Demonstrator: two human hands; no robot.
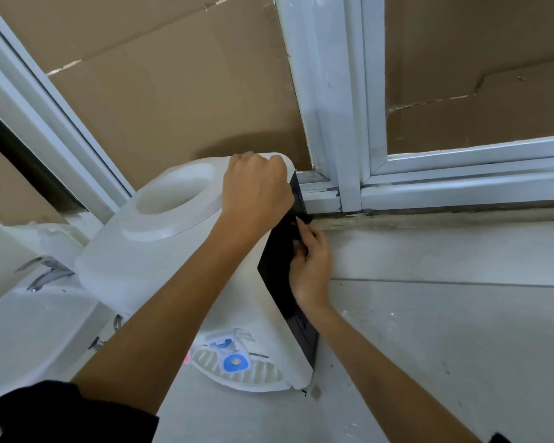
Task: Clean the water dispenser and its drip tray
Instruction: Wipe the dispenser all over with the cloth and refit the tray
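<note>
1. Here I look down on the white water dispenser (186, 270), which stands on a pale tiled floor (445, 330) just beside a white sink (29, 330) on its left.
2. The dispenser's top has a round, empty well (173, 195) where a bottle would sit; its right side is a black panel (283, 276).
3. My left hand (256, 190) is curled over the top back corner of the dispenser, fingers folded down and gripping the white edge.
4. My right hand (311, 263) lies against the black panel, fingers narrow and pressed to its surface; I cannot tell whether they pinch anything between them.
5. The drip tray (237, 369) sits at the dispenser's foot, white and slotted, seated at the base of the front face.
6. Above the tray I see a blue tap (235, 362), with a blur of pink at the tray's left end that I cannot identify.
7. A chrome faucet (45, 271) stands at the sink's back edge, near the dispenser's left corner.
8. Behind the dispenser, white window frames (349, 123) hold panes covered with brown cardboard (173, 91).
9. A black sleeve (61, 414) shows on my left arm at the lower edge.
</note>
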